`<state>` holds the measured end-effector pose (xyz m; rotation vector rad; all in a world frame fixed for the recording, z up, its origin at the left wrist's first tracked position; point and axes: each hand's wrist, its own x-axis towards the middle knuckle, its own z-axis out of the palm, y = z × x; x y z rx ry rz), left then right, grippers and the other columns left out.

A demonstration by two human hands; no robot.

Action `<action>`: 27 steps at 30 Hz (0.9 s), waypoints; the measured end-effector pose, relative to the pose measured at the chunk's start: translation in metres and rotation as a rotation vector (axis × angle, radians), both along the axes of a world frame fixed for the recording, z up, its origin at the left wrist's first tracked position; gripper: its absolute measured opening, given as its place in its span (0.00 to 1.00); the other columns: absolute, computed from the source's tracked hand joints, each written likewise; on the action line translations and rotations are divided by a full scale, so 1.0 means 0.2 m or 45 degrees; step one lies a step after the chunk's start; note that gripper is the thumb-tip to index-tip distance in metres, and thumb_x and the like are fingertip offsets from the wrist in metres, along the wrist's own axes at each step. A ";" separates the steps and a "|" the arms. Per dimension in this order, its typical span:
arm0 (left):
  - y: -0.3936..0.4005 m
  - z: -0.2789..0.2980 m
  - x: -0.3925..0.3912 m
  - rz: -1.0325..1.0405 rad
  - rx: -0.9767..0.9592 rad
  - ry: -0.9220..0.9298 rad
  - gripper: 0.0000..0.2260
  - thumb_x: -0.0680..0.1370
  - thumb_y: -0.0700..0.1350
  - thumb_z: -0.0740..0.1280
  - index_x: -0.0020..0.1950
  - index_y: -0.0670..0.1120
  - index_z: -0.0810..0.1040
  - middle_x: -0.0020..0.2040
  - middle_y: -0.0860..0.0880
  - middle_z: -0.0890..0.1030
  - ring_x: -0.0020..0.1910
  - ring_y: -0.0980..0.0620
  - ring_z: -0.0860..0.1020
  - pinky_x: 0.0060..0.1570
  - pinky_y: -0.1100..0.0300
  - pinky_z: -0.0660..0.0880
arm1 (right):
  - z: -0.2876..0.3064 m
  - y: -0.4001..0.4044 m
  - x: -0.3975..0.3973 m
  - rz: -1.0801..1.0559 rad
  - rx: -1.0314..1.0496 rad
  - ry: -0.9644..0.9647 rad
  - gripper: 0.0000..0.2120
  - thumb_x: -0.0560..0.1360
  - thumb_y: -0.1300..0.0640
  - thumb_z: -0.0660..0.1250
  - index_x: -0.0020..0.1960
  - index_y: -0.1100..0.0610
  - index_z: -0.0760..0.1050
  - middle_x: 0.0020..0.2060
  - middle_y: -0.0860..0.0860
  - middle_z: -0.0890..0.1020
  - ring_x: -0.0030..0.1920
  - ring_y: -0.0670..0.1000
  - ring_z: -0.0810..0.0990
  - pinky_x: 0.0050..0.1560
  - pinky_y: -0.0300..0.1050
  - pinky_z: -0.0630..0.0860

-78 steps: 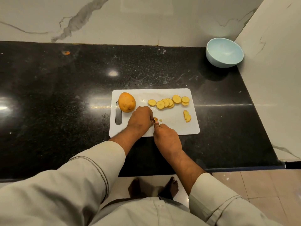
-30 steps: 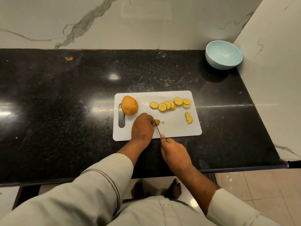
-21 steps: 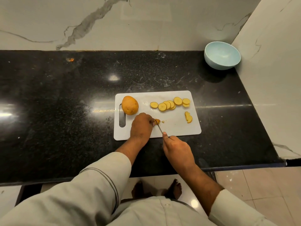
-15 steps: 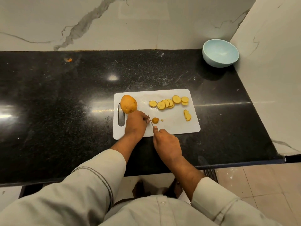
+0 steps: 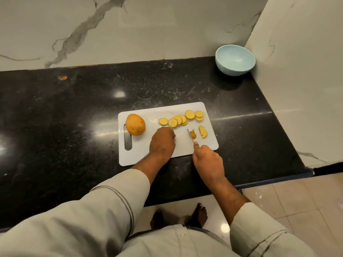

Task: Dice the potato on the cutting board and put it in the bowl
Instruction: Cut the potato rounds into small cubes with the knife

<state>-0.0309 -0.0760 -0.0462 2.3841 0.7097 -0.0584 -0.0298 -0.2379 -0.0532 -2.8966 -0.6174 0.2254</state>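
A white cutting board (image 5: pixel 148 154) lies on the black counter. A whole potato (image 5: pixel 135 124) sits at its left end by the handle slot. A row of round potato slices (image 5: pixel 181 118) lies along the far edge, and a small pile of cut pieces (image 5: pixel 203 131) lies at the right. My right hand (image 5: pixel 207 160) grips a small knife (image 5: pixel 190 135) whose blade touches a potato end piece (image 5: pixel 193 134). My left hand (image 5: pixel 162 142) rests on the board just below the leftmost slices, fingers curled under and hidden. The light blue bowl (image 5: pixel 235 59) stands empty in the far right corner.
Marble walls close off the back and the right side of the counter (image 5: pixel 55 117). A small orange scrap (image 5: pixel 63 77) lies far left near the back wall. The counter's front edge runs just below the board, with tiled floor and my feet under it.
My left hand let go of the end piece and shifted up toward the slice row. My right hand moved right, and the knife pushed the end piece toward the right-hand pile.
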 end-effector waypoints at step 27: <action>0.14 -0.07 -0.10 0.125 -0.016 -0.068 0.12 0.82 0.50 0.59 0.46 0.46 0.78 0.45 0.45 0.81 0.43 0.46 0.78 0.43 0.54 0.74 | 0.04 0.16 -0.01 0.230 0.113 -0.004 0.20 0.83 0.52 0.54 0.74 0.53 0.65 0.47 0.52 0.78 0.42 0.53 0.78 0.41 0.47 0.78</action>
